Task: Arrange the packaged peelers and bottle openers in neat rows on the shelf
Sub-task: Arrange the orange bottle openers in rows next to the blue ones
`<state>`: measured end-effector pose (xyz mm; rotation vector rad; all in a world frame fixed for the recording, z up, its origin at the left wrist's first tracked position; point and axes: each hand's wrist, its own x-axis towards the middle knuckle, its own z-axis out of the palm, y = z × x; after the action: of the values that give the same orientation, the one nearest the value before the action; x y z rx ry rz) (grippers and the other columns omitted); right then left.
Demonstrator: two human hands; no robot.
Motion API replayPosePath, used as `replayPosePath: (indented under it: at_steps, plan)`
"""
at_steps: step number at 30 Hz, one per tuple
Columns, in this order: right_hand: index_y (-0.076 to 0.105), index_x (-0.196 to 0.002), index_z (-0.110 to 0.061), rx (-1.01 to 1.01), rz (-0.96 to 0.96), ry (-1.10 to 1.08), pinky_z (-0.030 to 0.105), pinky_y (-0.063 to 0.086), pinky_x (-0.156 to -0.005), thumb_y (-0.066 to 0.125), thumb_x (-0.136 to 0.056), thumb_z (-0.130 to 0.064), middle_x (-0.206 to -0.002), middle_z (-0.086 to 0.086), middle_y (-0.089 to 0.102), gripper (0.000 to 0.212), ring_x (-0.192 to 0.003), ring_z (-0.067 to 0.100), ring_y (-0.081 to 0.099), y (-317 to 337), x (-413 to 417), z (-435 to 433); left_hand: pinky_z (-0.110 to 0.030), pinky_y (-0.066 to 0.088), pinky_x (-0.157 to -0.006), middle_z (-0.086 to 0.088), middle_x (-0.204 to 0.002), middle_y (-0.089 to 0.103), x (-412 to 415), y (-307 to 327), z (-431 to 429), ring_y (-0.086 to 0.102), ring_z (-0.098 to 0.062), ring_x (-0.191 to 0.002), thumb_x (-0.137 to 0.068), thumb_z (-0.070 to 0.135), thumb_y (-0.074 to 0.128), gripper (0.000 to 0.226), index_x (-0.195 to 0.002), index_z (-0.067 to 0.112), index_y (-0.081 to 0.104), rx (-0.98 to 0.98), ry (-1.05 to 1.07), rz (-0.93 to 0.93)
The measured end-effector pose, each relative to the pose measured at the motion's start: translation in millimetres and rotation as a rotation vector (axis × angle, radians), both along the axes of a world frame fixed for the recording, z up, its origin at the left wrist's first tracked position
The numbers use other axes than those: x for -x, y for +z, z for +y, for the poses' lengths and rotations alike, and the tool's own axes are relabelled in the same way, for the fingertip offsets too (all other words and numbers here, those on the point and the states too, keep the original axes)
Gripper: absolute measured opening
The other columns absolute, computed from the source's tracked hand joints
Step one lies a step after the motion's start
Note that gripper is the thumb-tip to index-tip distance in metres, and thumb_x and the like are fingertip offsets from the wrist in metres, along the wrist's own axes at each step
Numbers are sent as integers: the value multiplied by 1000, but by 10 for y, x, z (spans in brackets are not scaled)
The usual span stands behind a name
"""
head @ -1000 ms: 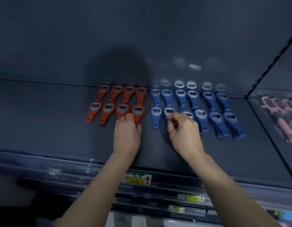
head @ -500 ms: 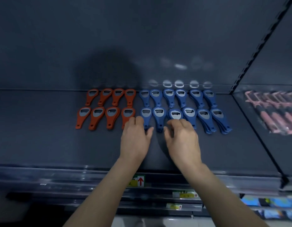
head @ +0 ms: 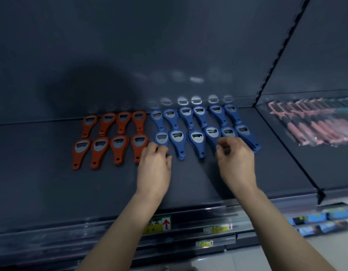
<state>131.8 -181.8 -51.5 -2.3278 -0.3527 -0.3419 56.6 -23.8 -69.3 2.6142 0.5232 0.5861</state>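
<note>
Where the shelf (head: 52,182) ends nearest us, a clear plastic rail (head: 71,231) runs along its front edge and carries a price label (head: 159,223), green and yellow with a red arrow. Beyond it the shelf is a flat, dark, matte sheet, and we reach over it with both bare forearms.

Our left grip (head: 154,169) lies knuckles up, fingers curled down over the narrow tail of the leftmost front blue opener (head: 161,138). The tail is hidden, so we cannot tell whether the grip is clenched on it or only resting. Our right grip (head: 235,163) has thumb and fingertips bunched over the tails of the fourth and fifth openers in that row, and again we cannot tell whether anything is pinched.

Mid-shelf, two rows lie flat, one behind the other. There are orange bottle openers (head: 100,147) four to a row on the left, and blue bottle openers (head: 197,139) six to a row just beside them. Each is a flat plastic teardrop with a grey metal plate in its wide head and a small hole in its tail. Their long axes run front to back, heads toward the back panel (head: 130,45), tails toward us, the orange tails slanting slightly left. The rightmost blue ones are fanned stacks.

The glossy panel mirrors the metal heads. Past a slotted upright (head: 276,55), the neighbouring shelf holds pink peelers (head: 315,126) in clear wrapping.
</note>
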Motion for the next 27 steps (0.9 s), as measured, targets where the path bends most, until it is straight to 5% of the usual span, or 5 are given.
replayPosePath:
  at_steps: [5,10,14,18,27]
  plan:
    - [67,-100,-7,-36,31,-107,16,35,-73,56,-89,-7,-98,7,62,15,-79,14,52,-57,-84,-168,-37,49,-80,-9,-92,59,-82,86,-178,54,-26,-91,-85,12,65,12,-94,4,66,4,-115,-114]
    - [66,-102,-4,-33,16,-193,30,44,-82,56,-89,-6,-100,11,61,17,-94,27,56,-33,-202,-380,-29,42,-88,-3,-102,55,-226,89,-383,48,-18,-99,-87,25,64,27,-107,8,63,29,-230,-84]
    - [59,-118,-4,110,47,-229,32,33,-93,61,-88,-16,-119,18,52,33,-114,32,40,-49,-328,-589,-31,41,-94,-2,-113,50,-296,57,-548,48,-19,-108,-87,26,64,35,-119,12,58,-19,-278,-8]
    - [49,-127,-6,124,220,-186,38,34,-96,67,-84,-25,-129,17,45,51,-119,31,33,-101,-385,-717,-32,43,-89,-2,-116,47,-297,13,-621,50,-20,-108,-89,22,62,33,-121,13,58,-11,-213,48]
    - [42,-134,-6,129,240,-24,35,34,-99,63,-85,-11,-131,15,44,54,-121,29,35,-106,-496,-854,-25,38,-69,-9,-106,54,-320,-2,-748,58,-23,-85,-89,5,59,23,-112,3,62,10,-122,40]
